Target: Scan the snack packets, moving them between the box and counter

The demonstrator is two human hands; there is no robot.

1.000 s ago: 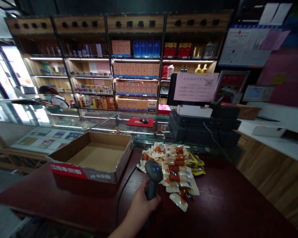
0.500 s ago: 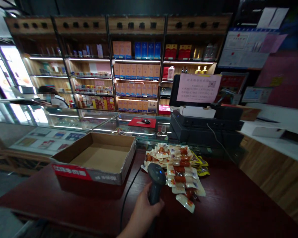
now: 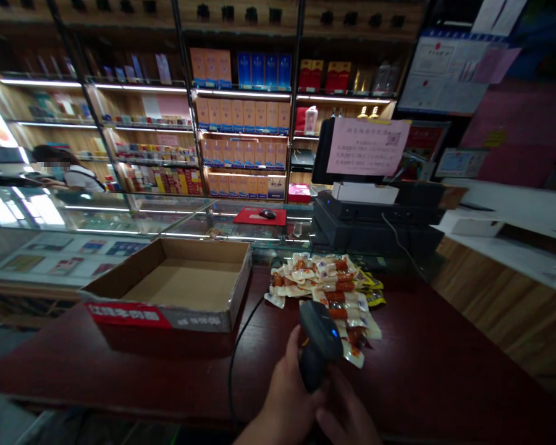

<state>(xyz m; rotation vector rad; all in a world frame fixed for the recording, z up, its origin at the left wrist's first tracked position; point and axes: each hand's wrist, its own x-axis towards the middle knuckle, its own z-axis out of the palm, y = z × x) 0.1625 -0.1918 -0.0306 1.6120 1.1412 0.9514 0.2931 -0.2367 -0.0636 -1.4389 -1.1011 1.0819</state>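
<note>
My left hand (image 3: 287, 395) is wrapped round the handle of a black barcode scanner (image 3: 319, 327) whose blue light glows. My right hand (image 3: 349, 417) comes up from the bottom edge and its curled fingers press on the lower handle from the right. The scanner head sits just over the near end of a heap of sealed snack packets (image 3: 324, 284), white and red with a few yellow ones behind. A black cable (image 3: 236, 346) runs from the scanner down over the table's front edge.
An open, shallow cardboard box (image 3: 167, 315) stands left of the packets on the dark red table (image 3: 445, 371). Behind are a black till with its screen (image 3: 370, 228), a glass counter (image 3: 120, 216), stocked shelves (image 3: 245, 123) and a person (image 3: 60, 170) at far left.
The scanner and my left hand have shifted right, toward the near end of the packets. My right hand has come into view and taken the handle. The camera has tipped down and closer.
</note>
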